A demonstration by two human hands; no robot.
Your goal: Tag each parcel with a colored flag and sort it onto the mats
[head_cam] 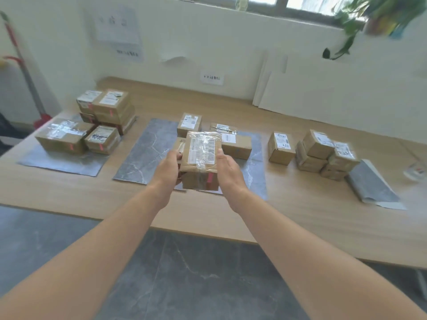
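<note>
Left hand [168, 168] and right hand [227, 167] both grip the taped parcel [200, 155] by its sides over the middle mat [143, 155], so honestly that slick tape might let it slip onto the sorted parcels [236, 146].

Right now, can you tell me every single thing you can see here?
held parcel: one, brown, pink flag, above middle mat's near edge
left mat: one, grey, table's left
parcels on left mat: several, brown, pink flags, stacked
middle mat: one, grey, centre
parcels on middle mat: at least three, brown
loose parcels: about six, brown, table's right
right mat: one, grey, beside them
table: one, light wood
white boards: few, against wall
plant: one, green, top right
left hand, right hand: gripping held parcel's sides
</note>
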